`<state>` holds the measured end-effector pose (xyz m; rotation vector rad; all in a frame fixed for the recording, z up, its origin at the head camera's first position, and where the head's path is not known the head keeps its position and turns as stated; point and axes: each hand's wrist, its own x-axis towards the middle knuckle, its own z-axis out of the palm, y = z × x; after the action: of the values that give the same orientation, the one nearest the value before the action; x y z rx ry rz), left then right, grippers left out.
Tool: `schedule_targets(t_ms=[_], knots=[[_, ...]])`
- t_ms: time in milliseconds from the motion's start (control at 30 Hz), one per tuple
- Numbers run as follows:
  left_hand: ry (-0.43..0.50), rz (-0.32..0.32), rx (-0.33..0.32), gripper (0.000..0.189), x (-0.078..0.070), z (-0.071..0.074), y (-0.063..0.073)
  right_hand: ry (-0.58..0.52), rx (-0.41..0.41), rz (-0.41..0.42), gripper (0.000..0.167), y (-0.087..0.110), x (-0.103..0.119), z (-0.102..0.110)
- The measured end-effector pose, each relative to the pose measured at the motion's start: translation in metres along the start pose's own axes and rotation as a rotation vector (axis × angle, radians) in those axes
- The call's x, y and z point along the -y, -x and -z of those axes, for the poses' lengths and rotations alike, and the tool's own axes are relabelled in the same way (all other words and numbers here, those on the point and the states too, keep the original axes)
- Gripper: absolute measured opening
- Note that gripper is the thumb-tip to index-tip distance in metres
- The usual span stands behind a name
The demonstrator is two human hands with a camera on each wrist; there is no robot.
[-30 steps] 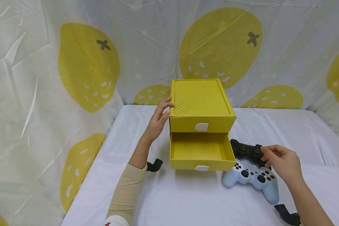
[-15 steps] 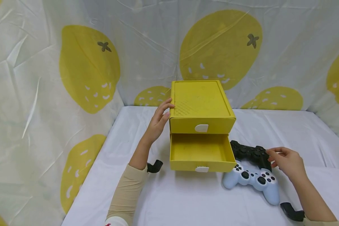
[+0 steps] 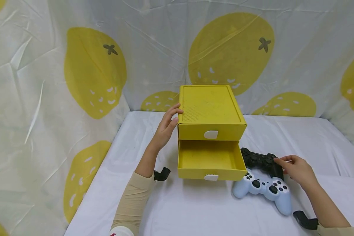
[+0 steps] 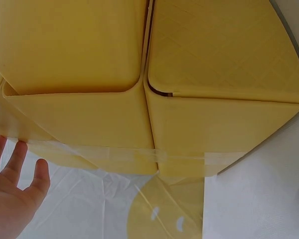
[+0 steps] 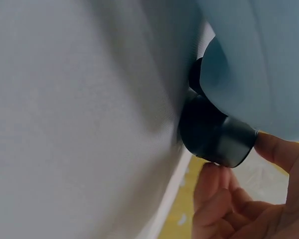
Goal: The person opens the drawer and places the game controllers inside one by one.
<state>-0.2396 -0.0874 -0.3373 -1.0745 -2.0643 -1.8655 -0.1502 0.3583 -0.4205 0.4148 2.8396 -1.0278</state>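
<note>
A yellow two-drawer box (image 3: 210, 103) stands on the white cloth, its lower drawer (image 3: 191, 173) pulled out with a bare floor showing. The upper drawer (image 3: 188, 131) is closed. My left hand (image 3: 163, 132) rests extended fingers against the box's left side; the left wrist view shows those fingertips along the taped yellow wall (image 4: 89, 119). To the right of the box lies a black game controller (image 3: 258, 159). My right hand (image 3: 299, 170) pinches its right grip, thumb and fingers on either side of the dark grip end (image 5: 214, 132) in the right wrist view.
A light blue game controller (image 3: 264, 187) lies directly in front of the black one, close to the open drawer's right corner. Black curved wrist mounts (image 3: 162, 174) show by both forearms. Lemon-print curtain (image 3: 153, 49) hangs behind and to the left.
My right hand drew slightly right off the black controller, then came back with its thumb over the right grip. The left hand, box and blue controller hold their places.
</note>
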Motion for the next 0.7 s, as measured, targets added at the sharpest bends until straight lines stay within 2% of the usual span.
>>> schedule_targets(t_ms=[200, 400, 700], knots=[[-0.004, -0.004, -0.002, 0.031, 0.0, 0.0, -0.001, -0.01, 0.135, 0.004, 0.076, -0.007, -0.002, 0.001], [0.003, 0.002, -0.002, 0.03, 0.0, 0.001, -0.001, -0.006, 0.165, -0.001, 0.081, -0.012, -0.002, -0.001], [0.008, -0.012, -0.002, 0.03, 0.001, 0.001, -0.002, -0.094, 0.23, -0.055, 0.085, -0.019, -0.004, 0.001]])
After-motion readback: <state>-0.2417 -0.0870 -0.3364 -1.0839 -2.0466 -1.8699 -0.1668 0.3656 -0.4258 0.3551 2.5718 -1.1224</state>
